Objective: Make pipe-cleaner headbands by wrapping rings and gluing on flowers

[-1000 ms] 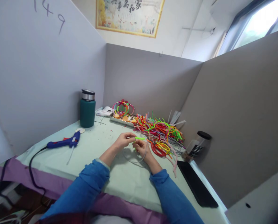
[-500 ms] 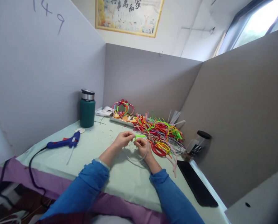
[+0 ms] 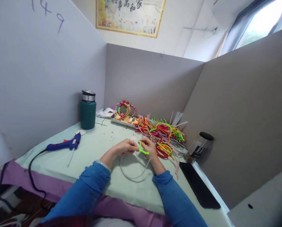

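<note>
My left hand (image 3: 126, 147) is closed in a pinch on a thin grey hoop (image 3: 134, 179), which hangs in a curve below both hands. A short bright green pipe cleaner (image 3: 144, 152) is bent across the hoop between my fingertips. My right hand (image 3: 149, 148) pinches this green piece, with the hoop's other side running up behind its palm. The hoop's upper part is hidden by my fingers. Just beyond my right hand lies a large pile of coloured pipe cleaners (image 3: 155, 128).
A metal tray (image 3: 123, 123) holds wrapped hoops (image 3: 124, 108) and small discs. On the left stand a green bottle (image 3: 88, 113) and a blue glue gun (image 3: 63, 145) with its cord. To the right are a black flat object (image 3: 199, 186) and a clear jar (image 3: 200, 148). Grey partitions (image 3: 152, 75) enclose the table.
Both hands have come slightly lower. The green pipe cleaner has swung from level to a bend pointing down and right. More of the grey hoop shows below the hands.
</note>
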